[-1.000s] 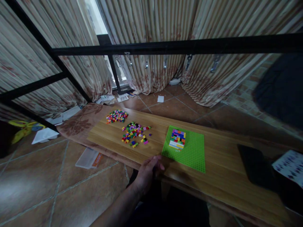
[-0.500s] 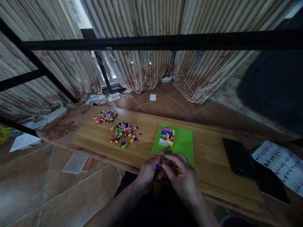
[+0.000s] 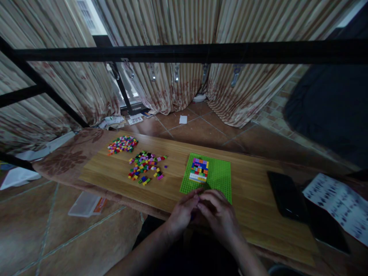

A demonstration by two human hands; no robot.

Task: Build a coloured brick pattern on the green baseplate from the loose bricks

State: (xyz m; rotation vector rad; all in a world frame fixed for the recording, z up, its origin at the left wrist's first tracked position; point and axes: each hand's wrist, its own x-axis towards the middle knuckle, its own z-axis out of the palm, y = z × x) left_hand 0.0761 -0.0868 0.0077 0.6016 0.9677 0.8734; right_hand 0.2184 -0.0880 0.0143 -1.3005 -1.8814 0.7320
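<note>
My left hand (image 3: 183,211) and my right hand (image 3: 220,212) meet at the near edge of the wooden board, fingers pinched together. A small purple or blue piece shows between them, mostly covered by the fingers. Just beyond lies a green studded baseplate (image 3: 220,176), its near edge partly behind my right hand. On its left half sits a block of multicoloured bricks (image 3: 199,168) with white ones at the near side. Loose bricks (image 3: 145,165) are scattered left of the plate, and a denser heap of small bricks (image 3: 123,144) lies farther left.
A black tablet-like object (image 3: 287,195) and a printed sheet (image 3: 339,203) are at the right. A black metal bar (image 3: 184,53) crosses in front of striped curtains (image 3: 178,23). A clear plastic container (image 3: 83,204) rests on the tiled floor at lower left.
The view has shifted slightly, so the board appears lower and farther left. My fingers have drawn closer together, and the blue piece seen between them is now more hidden.
</note>
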